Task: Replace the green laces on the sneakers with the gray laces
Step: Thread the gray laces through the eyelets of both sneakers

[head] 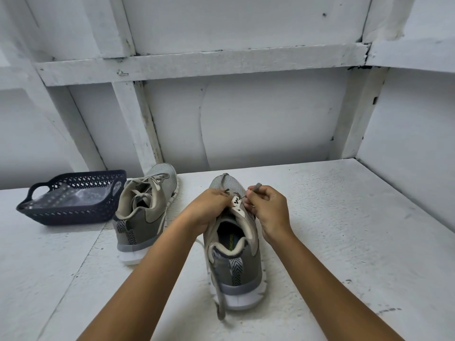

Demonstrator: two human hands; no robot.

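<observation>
While gray lace (220,312) dangles, the sneaker (242,274) stands upright.

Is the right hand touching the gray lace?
Touching: the head view shows the right hand pinching the gray lace near its end, beside the near sneaker tongue.

The worktop (344,217) before me is painted white, its surface rough and pebbled. Behind it rises a white panelled wall (258,124) crossed by a horizontal rail (197,62) and uprights (135,119), paint chipped dark at the joints; a side wall (413,156) closes my right. The light is soft and even.
</observation>
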